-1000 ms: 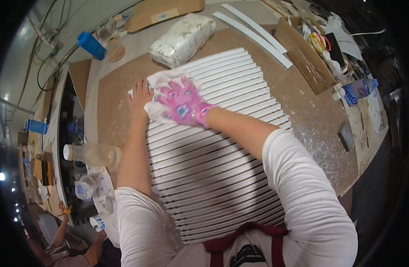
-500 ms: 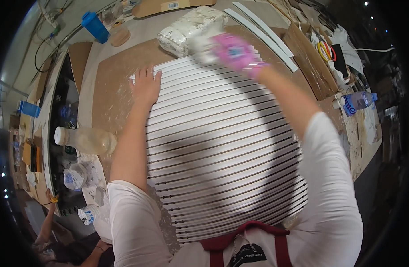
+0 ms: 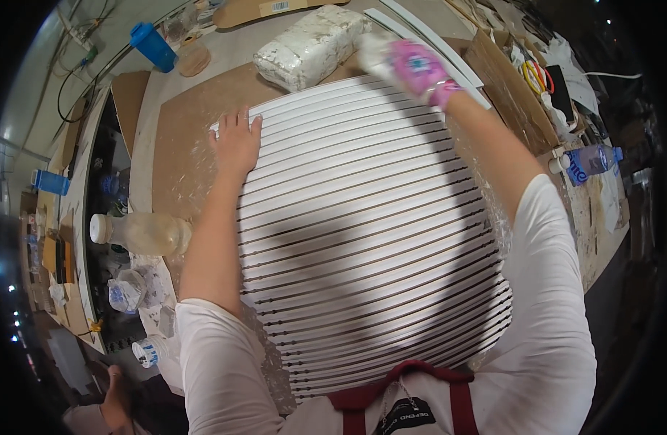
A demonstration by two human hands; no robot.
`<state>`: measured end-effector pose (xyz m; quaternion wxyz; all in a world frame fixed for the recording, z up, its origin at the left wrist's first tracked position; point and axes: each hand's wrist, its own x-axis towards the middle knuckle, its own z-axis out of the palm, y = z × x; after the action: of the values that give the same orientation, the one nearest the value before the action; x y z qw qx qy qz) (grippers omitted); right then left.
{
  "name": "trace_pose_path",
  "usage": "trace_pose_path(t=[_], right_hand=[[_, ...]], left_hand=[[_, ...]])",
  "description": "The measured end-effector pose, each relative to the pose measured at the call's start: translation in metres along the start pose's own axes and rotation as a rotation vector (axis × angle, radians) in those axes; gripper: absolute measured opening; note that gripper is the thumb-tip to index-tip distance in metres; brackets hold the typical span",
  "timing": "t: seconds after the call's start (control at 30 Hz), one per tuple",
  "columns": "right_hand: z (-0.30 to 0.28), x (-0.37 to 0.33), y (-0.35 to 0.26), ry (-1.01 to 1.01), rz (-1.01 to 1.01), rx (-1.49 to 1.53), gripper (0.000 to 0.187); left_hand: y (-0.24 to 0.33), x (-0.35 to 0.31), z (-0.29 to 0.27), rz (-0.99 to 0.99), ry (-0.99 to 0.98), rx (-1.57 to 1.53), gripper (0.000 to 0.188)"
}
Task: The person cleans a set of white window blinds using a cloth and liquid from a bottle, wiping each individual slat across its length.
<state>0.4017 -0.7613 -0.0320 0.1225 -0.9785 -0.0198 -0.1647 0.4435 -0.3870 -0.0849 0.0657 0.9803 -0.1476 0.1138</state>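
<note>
Your right hand [image 3: 418, 70], in its pink patterned glove, has swept from the near-left part of the white slatted panel [image 3: 362, 217] up to its far right corner, and it is closed around a white cloth [image 3: 373, 49]. Your bare left hand [image 3: 235, 141] stays flat, fingers spread, pressing the panel's far left corner against the brown board [image 3: 184, 138]. The wiping pass looks to have reached the panel's far edge, beside the white wrapped block [image 3: 308, 47].
</note>
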Motion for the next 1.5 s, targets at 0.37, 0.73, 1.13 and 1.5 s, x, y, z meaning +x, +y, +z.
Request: trace_pose_path(t=[0.37,0.73,1.13,1.5], right_hand=[[0.001,-0.005,-0.034,-0.136,-0.027,-0.034,0.021],[-0.048,-0.115,0.116,-0.226,0.403,-0.036,0.035],[0.014,-0.094,-0.062,0.021,-0.296,-0.063,0.025],[-0.040,-0.109,0.012,-0.068,0.161,0.379,0.028]], left_hand=[[0.006,0.005,0.001,-0.032,-0.046,0.026,0.053],[0.010,0.006,-0.003,-0.012,-0.070,0.000,0.054],[0.080,-0.042,-0.019,0.198,-0.190,-0.091,0.067],[0.082,-0.043,-0.016,0.175,-0.181,-0.075,0.067]])
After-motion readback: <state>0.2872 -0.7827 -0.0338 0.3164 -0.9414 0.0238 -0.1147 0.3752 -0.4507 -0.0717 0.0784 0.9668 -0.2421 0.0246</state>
